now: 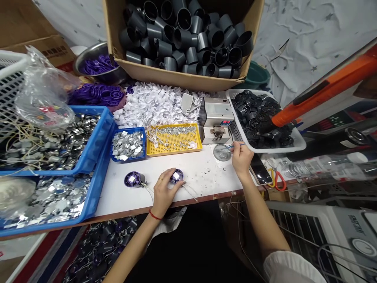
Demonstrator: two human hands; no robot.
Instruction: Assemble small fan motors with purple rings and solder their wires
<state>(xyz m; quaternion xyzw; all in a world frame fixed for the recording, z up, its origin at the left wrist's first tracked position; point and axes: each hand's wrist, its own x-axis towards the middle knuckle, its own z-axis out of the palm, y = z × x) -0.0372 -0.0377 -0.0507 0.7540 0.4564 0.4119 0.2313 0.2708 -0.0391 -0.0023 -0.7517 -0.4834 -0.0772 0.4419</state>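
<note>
My left hand [163, 190] is closed around a small round lamp body [177, 175], dark with a purple rim and a white square on top. Two thin wires [190, 192] trail from it across the white table. A similar lamp body [132, 179] stands to the left with its own wires. My right hand [242, 158] pinches a thin blue stick [238, 144]. The stick's lower end reaches over a shallow round dish [220, 156] with a grey film in it; whether the tip touches is too small to tell.
A metal machine [217, 120] with a red display stands behind the dish. A yellow tray [173, 150] holds small metal parts, and a small blue tray [129, 158] metal plates. Right of my right hand are a phone [259, 169], scissors [279, 181] and a white basket [273, 149].
</note>
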